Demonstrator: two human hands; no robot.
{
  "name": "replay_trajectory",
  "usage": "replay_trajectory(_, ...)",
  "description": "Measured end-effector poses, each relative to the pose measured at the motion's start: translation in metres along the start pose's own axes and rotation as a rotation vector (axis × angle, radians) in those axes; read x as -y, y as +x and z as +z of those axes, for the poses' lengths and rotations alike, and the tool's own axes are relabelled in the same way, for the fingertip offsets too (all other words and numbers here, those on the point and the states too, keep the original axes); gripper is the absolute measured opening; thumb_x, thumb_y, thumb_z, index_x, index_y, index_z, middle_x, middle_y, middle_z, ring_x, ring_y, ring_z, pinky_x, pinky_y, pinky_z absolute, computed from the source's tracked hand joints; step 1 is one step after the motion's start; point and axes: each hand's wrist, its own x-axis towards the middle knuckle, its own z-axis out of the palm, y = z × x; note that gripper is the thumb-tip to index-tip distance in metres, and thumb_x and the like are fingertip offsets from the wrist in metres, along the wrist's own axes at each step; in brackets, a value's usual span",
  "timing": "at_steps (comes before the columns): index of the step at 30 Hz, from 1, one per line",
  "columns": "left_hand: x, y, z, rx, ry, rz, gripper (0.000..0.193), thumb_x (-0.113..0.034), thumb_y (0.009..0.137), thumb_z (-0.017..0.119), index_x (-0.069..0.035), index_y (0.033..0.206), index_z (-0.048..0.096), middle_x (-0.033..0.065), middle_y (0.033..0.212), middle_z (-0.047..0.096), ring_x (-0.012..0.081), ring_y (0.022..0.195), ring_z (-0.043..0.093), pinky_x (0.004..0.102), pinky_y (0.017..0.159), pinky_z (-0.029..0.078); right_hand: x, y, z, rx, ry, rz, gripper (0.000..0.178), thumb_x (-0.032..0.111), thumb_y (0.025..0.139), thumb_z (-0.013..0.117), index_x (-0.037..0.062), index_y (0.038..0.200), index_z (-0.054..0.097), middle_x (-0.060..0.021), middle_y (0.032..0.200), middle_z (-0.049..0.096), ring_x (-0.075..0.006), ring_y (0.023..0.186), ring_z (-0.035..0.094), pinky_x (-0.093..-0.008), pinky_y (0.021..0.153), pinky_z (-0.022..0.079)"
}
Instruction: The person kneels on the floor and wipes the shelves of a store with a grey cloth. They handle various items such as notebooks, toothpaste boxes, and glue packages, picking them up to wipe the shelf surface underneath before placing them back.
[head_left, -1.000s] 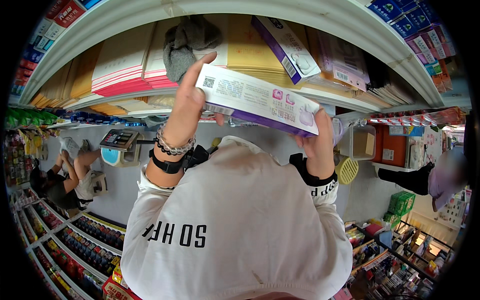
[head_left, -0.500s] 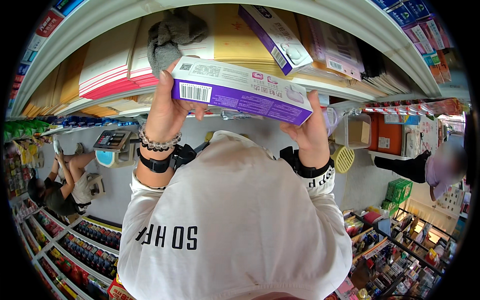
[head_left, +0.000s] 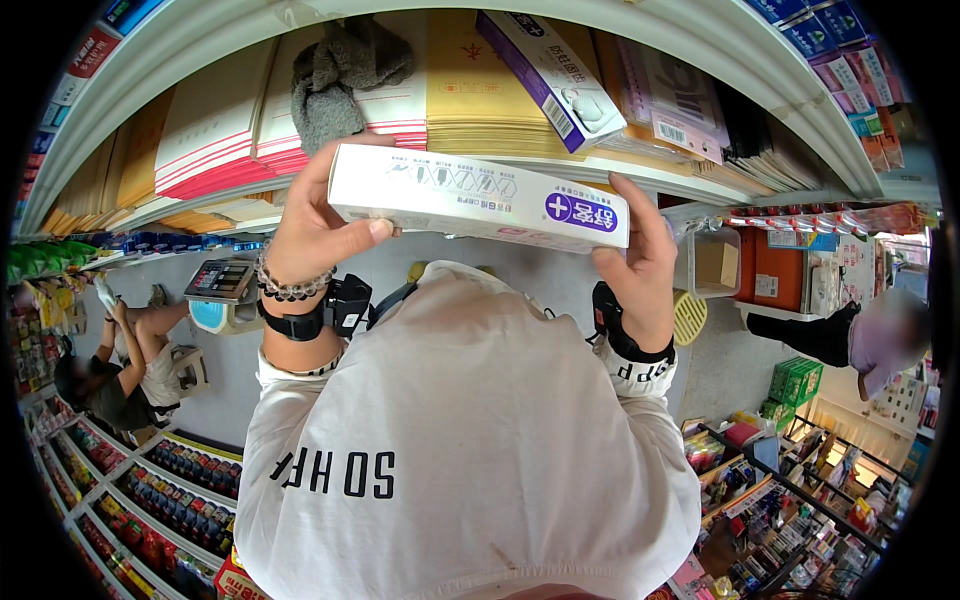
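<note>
A long white and purple toothpaste box (head_left: 450, 200) is held level between my two hands, in front of the shelf. My left hand (head_left: 315, 220) grips its left end, the thumb on the near lower edge and the fingers behind. At the other end my right hand (head_left: 642, 255) has its thumb below and a finger over the top corner. A white side with a purple badge faces up. On the shelf just beyond lies a similar toothpaste box (head_left: 552, 75), slanted across stacks of yellow envelopes (head_left: 470, 95). A grey cloth (head_left: 345, 75) rests to its left.
White paper stacks with red edges (head_left: 210, 130) fill the shelf's left part. A clear plastic bin (head_left: 715, 262) stands at right. One person (head_left: 120, 370) sits low at far left; another person (head_left: 880, 335) is at far right. Loaded shelves (head_left: 160, 490) line the lower left.
The toothpaste box has been rolled over, so a white side replaces the purple barcode side. Both hands have shifted their grip, and the left thumb now lies on the near edge.
</note>
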Motion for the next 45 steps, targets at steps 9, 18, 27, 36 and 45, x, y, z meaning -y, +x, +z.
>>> replay_trajectory(9, 0.007, 0.006, -0.004, 0.136, 0.097, 0.266, 0.051, 0.003, 0.069, 0.065, -0.002, 0.116, 0.045, 0.0178, 0.116, 0.052, 0.0225, 0.107, 0.051, 0.0355, 0.09, 0.041, -0.002, 0.002, 0.003, -0.022, -0.004, -0.064, 0.054, 0.001, 0.07, 0.06, -0.0017, 0.121, 0.044, -0.018, 0.113, 0.057, -0.0249, 0.103, 0.057, -0.0321, 0.088, 0.042)
replay_trajectory(18, 0.003, 0.008, 0.011, -0.109, -0.079, 0.104, 0.076, -0.003, 0.069, 0.07, -0.006, 0.133, 0.027, 0.0204, 0.125, 0.043, 0.0279, 0.113, 0.048, 0.0401, 0.089, 0.044, -0.006, 0.0, 0.009, -0.089, -0.076, -0.201, 0.05, 0.0, 0.062, 0.07, -0.0001, 0.108, 0.05, -0.0172, 0.105, 0.059, -0.0263, 0.095, 0.06, -0.0327, 0.081, 0.046)
replay_trajectory(27, 0.009, 0.016, 0.023, -0.452, -0.154, 0.061, 0.096, -0.022, 0.075, 0.067, -0.004, 0.138, -0.003, 0.0152, 0.117, 0.046, 0.0226, 0.102, 0.052, 0.0366, 0.091, 0.041, -0.01, 0.01, 0.044, 0.157, -0.33, -0.423, 0.052, 0.018, 0.059, 0.075, 0.0034, 0.104, 0.053, -0.0105, 0.102, 0.057, -0.0224, 0.074, 0.06, -0.0293, 0.058, 0.048)
replay_trajectory(36, 0.009, 0.035, 0.031, -0.042, 0.051, -0.003, 0.088, -0.002, 0.074, 0.066, -0.009, 0.139, 0.008, 0.0148, 0.105, 0.056, 0.0109, 0.082, 0.057, 0.0247, 0.07, 0.048, -0.008, 0.032, 0.07, 0.42, 0.359, 0.363, 0.095, 0.008, 0.067, 0.069, 0.0032, 0.139, 0.008, -0.0153, 0.103, 0.056, -0.0135, 0.074, 0.058, -0.024, 0.064, 0.046)
replay_trajectory(45, 0.002, 0.017, 0.025, 0.153, 0.232, 0.021, 0.096, -0.026, 0.057, 0.078, -0.005, 0.135, 0.027, 0.014, 0.128, 0.043, 0.0235, 0.112, 0.048, 0.0337, 0.094, 0.037, -0.019, 0.021, 0.065, -0.031, 0.64, 0.127, 0.074, 0.005, 0.066, 0.074, 0.0004, 0.124, 0.028, -0.0124, 0.115, 0.048, -0.022, 0.105, 0.052, -0.0356, 0.089, 0.045)
